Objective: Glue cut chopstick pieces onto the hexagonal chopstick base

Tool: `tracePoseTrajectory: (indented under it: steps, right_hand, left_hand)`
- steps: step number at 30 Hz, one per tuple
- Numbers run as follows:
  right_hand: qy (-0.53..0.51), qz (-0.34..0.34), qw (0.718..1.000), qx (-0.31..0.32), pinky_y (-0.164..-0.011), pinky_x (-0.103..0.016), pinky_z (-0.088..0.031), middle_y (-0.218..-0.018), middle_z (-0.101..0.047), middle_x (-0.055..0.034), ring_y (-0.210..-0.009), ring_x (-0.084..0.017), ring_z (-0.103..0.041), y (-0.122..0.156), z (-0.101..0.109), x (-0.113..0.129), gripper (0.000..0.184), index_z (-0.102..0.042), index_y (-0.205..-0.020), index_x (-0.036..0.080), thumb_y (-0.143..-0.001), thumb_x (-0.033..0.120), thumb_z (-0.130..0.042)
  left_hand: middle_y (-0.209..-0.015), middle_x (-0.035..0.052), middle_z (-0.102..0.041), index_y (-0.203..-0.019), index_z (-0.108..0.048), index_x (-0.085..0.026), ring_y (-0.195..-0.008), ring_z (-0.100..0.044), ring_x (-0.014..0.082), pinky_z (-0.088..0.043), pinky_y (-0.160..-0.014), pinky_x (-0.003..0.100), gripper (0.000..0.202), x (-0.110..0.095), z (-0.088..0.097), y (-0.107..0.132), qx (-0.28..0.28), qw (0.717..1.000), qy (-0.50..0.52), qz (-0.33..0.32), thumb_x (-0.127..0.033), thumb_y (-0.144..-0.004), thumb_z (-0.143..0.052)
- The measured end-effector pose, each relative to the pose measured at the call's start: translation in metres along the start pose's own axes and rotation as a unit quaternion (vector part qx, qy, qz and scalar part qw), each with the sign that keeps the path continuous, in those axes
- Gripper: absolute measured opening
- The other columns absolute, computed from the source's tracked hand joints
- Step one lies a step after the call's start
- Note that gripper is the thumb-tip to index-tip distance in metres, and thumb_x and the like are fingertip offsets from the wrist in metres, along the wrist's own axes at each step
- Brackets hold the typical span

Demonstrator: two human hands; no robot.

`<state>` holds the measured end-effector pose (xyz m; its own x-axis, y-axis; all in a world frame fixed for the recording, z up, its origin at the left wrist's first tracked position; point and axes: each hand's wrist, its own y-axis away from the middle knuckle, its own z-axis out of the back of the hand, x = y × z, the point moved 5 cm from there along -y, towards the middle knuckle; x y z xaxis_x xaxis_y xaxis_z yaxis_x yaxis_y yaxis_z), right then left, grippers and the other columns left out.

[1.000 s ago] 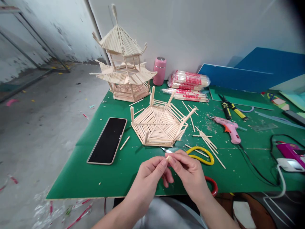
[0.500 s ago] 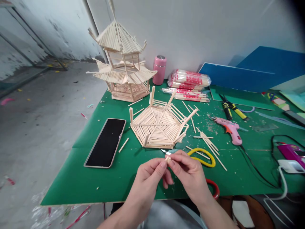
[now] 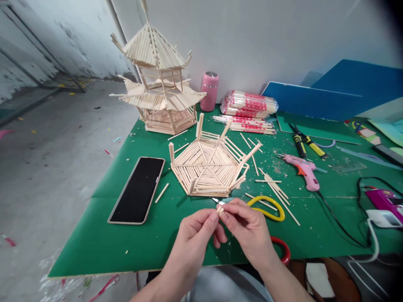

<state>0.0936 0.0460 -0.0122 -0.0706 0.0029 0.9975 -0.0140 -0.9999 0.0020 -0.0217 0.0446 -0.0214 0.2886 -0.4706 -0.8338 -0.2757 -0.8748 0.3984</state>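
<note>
Between the fingertips of both hands are small pale wooden stick pieces, seen end-on and mostly hidden. My left hand pinches them from the left, thumb on top. From the other side my right hand pinches them too. Just beyond lies a hexagonal wooden stick base with upright posts at its corners. Scissors with one yellow handle and one red handle lie partly under my right hand, a blade tip showing past the fingers.
A stick-built pagoda stands back left, beside a pink flask and bagged chopsticks. A phone lies left. Loose sticks, a pink glue gun with its cord, and yellow-black pliers lie right.
Both hands keep their pinch on the small stick pieces, with hardly any movement. The view has shifted slightly, so things on the left appear a little farther left.
</note>
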Motion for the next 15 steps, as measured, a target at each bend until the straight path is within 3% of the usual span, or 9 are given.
tracePoseTrajectory:
  steps: [7, 11, 15]
  right_hand:
    - [0.017, -0.010, 0.999, 0.031, -0.062, -0.026, -0.044, -0.078, -0.057, -0.0034, -0.071, -0.014, -0.054, 0.000, 0.002, 0.001, 0.014, -0.067, -0.084, 0.021, -0.079, 0.030, -0.057]
    - [0.062, -0.033, 0.995, 0.072, -0.055, -0.024, -0.040, -0.070, -0.053, -0.0018, -0.062, -0.012, -0.049, 0.000, 0.005, 0.006, 0.018, -0.063, -0.076, 0.018, -0.080, 0.033, -0.054]
    - [0.135, -0.018, 0.986, 0.097, -0.050, -0.023, -0.034, -0.064, -0.048, 0.0005, -0.057, -0.011, -0.043, 0.001, 0.007, 0.015, 0.019, -0.060, -0.069, 0.017, -0.080, 0.032, -0.054]
  left_hand:
    - [-0.048, 0.0000, -0.053, -0.064, -0.061, -0.014, -0.047, -0.044, 0.0108, -0.035, -0.047, 0.021, 0.025, -0.009, 0.002, 0.000, 0.017, 0.992, -0.121, -0.035, -0.032, -0.079, -0.053]
    - [-0.047, 0.0000, -0.052, -0.052, -0.056, -0.016, -0.048, -0.045, 0.0113, -0.033, -0.049, 0.021, 0.033, -0.019, 0.002, 0.003, 0.061, 0.960, -0.267, -0.057, -0.030, -0.081, -0.049]
    - [-0.047, -0.0016, -0.050, -0.052, -0.055, -0.017, -0.048, -0.043, 0.0109, -0.030, -0.049, 0.021, 0.034, -0.028, 0.000, 0.003, 0.109, 0.925, -0.358, -0.063, -0.029, -0.082, -0.046]
